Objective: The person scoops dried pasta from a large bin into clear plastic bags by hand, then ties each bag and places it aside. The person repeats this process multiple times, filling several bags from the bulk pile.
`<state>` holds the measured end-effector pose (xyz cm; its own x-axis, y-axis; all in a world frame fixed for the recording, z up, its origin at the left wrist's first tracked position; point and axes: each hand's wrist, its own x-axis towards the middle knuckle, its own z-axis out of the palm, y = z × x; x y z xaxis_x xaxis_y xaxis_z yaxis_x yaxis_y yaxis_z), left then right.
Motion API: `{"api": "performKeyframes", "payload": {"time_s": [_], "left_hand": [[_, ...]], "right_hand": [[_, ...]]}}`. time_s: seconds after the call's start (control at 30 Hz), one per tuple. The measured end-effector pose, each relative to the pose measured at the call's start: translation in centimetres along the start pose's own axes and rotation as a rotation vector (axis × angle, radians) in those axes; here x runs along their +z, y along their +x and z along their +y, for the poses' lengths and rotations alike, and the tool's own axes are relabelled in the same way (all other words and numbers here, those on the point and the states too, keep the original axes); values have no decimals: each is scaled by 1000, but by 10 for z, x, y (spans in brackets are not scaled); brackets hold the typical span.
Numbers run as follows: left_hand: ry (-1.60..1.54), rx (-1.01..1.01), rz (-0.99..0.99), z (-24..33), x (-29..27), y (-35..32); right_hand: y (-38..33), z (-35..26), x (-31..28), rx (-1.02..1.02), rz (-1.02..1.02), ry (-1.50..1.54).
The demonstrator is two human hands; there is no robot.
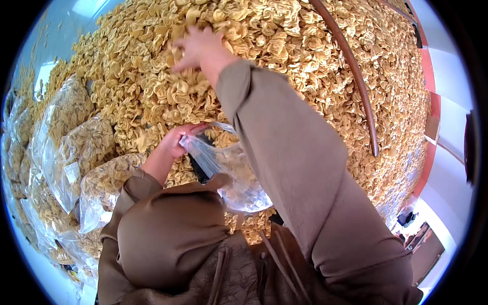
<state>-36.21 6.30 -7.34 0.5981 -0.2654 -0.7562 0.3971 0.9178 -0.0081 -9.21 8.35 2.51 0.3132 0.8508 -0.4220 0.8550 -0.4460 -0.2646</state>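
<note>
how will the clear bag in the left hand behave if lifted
The clear bag will probably flop, since its film is creased and gathered at the left hand. Its glossy shine suggests it may feel slippery.

Wide fisheye view, worn on the head
It looks down from close above the left hand (176, 141) and right hand (199, 49).
</note>
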Motion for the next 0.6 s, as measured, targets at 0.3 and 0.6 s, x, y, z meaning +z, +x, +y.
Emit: {"api": "performKeyframes", "payload": {"time_s": [0.3,0.6], "left_hand": [[-100,80,93,-2,58,-29],[354,-100,-102,-17,59,13]], "right_hand": [[-158,-34,100,130,-423,857],[-259,33,125,-283,-820,397]]}}
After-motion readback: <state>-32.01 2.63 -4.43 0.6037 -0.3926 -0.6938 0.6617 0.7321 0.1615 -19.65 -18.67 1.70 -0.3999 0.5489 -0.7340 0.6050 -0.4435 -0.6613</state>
